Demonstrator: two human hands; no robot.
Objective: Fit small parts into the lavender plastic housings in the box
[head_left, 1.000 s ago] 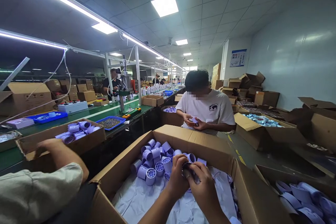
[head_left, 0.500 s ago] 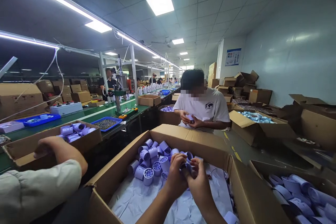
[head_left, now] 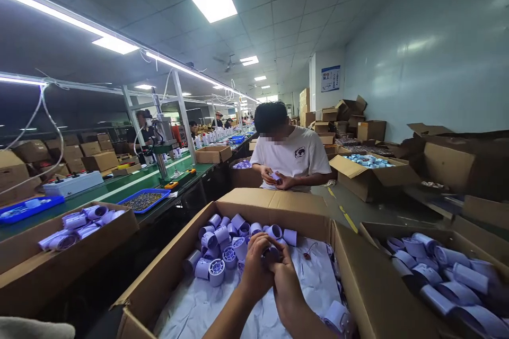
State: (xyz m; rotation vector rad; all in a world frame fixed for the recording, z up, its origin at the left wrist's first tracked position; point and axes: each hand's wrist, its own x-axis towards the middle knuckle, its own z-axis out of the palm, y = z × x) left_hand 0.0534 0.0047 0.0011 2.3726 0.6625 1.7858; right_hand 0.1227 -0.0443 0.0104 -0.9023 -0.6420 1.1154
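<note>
The left hand (head_left: pixel 255 264) and right hand (head_left: pixel 285 273) meet above the open carton (head_left: pixel 274 198), the grip of both closed round a shadowed purple cylinder (head_left: pixel 271 256), partly hidden between them; a heap of similar cylinders (head_left: pixel 221 237) lies just to the left, by white paper (head_left: pixel 186 307). Across the carton stands or sits a co-worker (head_left: pixel 292 156), handling a purple part (head_left: pixel 275 176).
</note>
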